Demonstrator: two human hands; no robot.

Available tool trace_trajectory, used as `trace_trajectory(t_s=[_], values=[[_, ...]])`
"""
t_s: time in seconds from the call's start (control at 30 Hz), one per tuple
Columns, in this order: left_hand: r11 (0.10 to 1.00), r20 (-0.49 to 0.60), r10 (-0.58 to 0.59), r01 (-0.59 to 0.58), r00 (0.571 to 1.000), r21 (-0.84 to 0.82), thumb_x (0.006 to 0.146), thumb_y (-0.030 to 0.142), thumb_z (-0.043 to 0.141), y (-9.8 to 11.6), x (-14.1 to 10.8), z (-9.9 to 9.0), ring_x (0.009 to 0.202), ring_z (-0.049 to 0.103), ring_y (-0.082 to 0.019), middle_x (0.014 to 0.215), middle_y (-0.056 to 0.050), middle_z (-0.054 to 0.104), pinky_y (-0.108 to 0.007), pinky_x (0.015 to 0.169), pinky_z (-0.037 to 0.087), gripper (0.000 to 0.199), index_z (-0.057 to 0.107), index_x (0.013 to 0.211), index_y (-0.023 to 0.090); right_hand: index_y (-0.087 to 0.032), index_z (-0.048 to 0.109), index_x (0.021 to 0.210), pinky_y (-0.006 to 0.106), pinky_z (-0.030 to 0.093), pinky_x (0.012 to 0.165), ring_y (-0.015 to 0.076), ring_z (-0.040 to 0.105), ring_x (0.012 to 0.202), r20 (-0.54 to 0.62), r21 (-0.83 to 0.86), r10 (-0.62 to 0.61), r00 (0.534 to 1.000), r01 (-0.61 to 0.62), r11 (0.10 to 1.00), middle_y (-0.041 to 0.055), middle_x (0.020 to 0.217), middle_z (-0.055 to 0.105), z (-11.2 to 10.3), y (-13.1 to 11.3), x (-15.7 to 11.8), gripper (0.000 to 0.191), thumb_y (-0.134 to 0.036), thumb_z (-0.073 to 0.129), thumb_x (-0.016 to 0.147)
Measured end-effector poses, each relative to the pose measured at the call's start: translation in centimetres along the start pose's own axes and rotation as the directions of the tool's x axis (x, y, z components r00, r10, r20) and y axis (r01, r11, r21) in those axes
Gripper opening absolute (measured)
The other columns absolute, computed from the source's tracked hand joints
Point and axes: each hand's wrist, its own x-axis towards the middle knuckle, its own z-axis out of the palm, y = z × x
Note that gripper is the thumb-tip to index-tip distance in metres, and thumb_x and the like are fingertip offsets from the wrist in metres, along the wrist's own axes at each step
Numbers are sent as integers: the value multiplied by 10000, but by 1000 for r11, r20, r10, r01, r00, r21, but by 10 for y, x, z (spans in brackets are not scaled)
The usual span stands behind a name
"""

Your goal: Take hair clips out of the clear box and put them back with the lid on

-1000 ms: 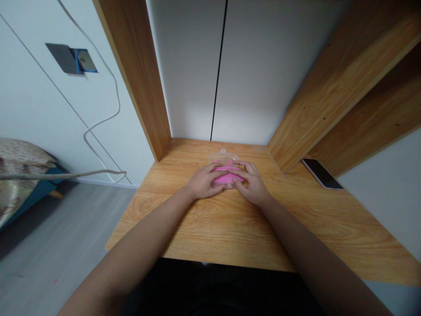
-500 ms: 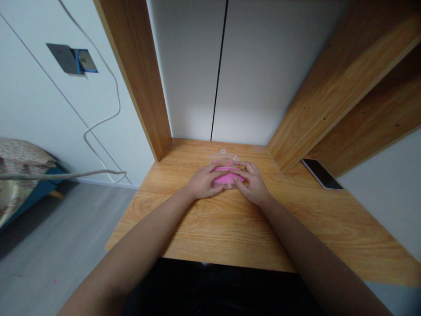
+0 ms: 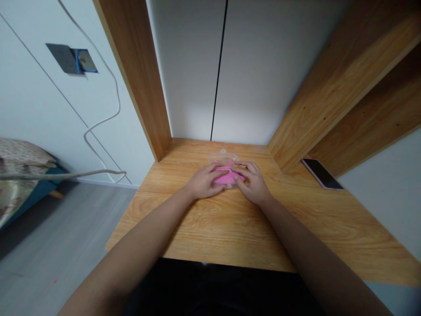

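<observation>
A flat, bright pink piece [image 3: 226, 177] lies in a clear plastic case [image 3: 223, 155] on the wooden desktop. The case's transparent lid, with a small tab, stretches out behind the pink piece. My left hand [image 3: 204, 181] grips the left side, its thumb near the front edge and its fingers bent over the back. From the right, my right hand [image 3: 251, 182] holds the other side, with fingertips across the pink surface and the thumb at the front. The fingers partly cover the pink piece, so its exact kind cannot be made out.
A dark-screened phone [image 3: 322, 174] lies on the desktop [image 3: 223, 228] at the right, by a wooden panel [image 3: 315, 101]. Another upright panel [image 3: 138, 79] borders the left. A white cable [image 3: 117, 96] hangs on the wall past it, near an uncovered socket box [image 3: 86, 60].
The fingers of my right hand have shifted slightly over the pink piece. My left hand, the case and the phone look the same.
</observation>
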Motion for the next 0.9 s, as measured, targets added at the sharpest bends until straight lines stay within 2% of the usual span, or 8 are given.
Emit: trace_trajectory(t_s=[0.9], values=[[1000, -2, 20, -20, 1000, -9, 906, 518, 637, 1, 1, -2, 1344, 542, -340, 1441, -171, 540, -503, 1083, 505, 617, 540, 1430, 206, -276, 734, 1158, 540, 468, 1041, 293, 591, 1177, -1, 18, 48, 999, -48, 999, 95, 1245, 642, 0, -1, 0, 262, -267, 602, 932]])
